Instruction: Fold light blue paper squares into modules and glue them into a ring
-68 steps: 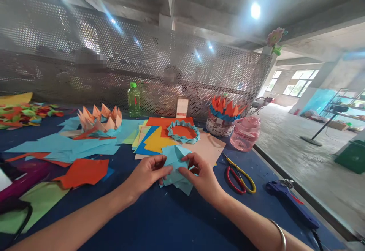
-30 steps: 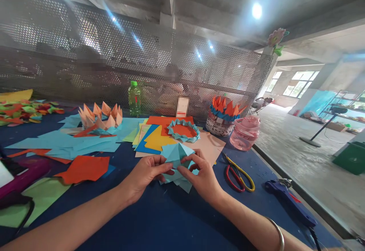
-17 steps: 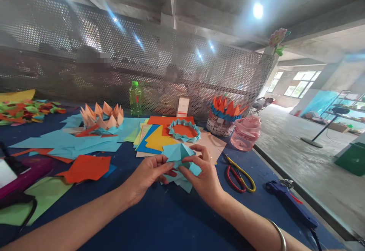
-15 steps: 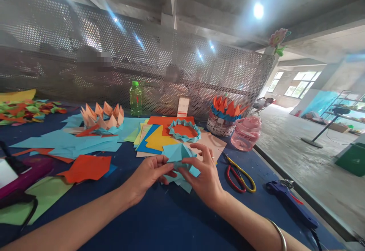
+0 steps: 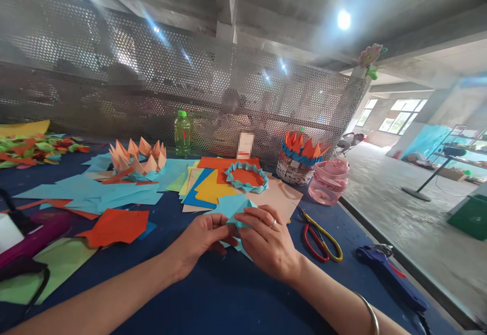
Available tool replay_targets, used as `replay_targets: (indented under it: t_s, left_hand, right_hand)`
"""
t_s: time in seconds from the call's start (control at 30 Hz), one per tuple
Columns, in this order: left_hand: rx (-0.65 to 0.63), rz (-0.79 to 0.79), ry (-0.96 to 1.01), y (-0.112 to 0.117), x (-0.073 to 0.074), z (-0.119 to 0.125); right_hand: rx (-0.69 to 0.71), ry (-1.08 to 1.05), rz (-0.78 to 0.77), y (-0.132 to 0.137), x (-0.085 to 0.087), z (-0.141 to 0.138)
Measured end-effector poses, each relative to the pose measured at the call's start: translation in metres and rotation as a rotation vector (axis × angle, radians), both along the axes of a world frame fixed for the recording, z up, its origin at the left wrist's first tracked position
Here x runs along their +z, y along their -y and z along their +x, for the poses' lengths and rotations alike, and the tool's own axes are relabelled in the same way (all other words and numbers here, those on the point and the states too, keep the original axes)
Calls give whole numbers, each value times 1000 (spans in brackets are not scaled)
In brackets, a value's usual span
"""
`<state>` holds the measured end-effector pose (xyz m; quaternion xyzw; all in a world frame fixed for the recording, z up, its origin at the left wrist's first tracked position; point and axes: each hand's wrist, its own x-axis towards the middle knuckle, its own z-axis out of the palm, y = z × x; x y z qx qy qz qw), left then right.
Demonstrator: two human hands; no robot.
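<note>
A piece of light blue folded paper (image 5: 230, 208) sits at the middle of the table, partly hidden under my hands. My left hand (image 5: 203, 238) pinches its left side with fingers and thumb. My right hand (image 5: 266, 241) lies over its right side, fingers on top, with a ring on one finger. The paper's lower part is hidden under my palms. Just beyond my hands lies a spread of coloured paper sheets (image 5: 209, 188), and beyond my right hand a peach sheet (image 5: 276, 200).
On the dark blue table (image 5: 213, 299) stand an orange paper crown (image 5: 137, 158), a blue paper ring (image 5: 246, 177), a woven basket (image 5: 297, 165), a pink jar (image 5: 329, 183) and a green bottle (image 5: 182, 135). Scissors (image 5: 319, 241) and a blue glue gun (image 5: 388, 279) lie to my right.
My right hand has come down flat over the blue paper, and its raised peak now looks lower and flatter. My left hand stays in place. The view has tilted slightly.
</note>
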<state>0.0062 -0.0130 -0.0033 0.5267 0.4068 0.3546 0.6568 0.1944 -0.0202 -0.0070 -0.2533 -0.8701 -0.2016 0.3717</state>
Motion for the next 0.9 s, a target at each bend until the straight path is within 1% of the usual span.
replay_targets:
  t_s: [0.1,0.27,0.33,0.5,0.7,0.9]
  left_hand:
    - [-38,-7,32,1,0,0]
    - [-51,-50,38,1,1,0]
    - [-58,-71,56,0,1,-1]
    - [-58,-86,97,-2,1,-3]
    - [-28,-92,76,-2,0,-3]
    - [-15,-103,77,-3,-1,-4]
  right_hand:
    - [26,-61,-48,1,3,-1]
    - [21,-161,-147,3,4,-2]
    - [24,-188,-160,4,4,-2]
    - [45,-189,-147,4,5,-1]
    - [41,-109,-122,4,4,-1]
    - [53,-74,-93,4,5,0]
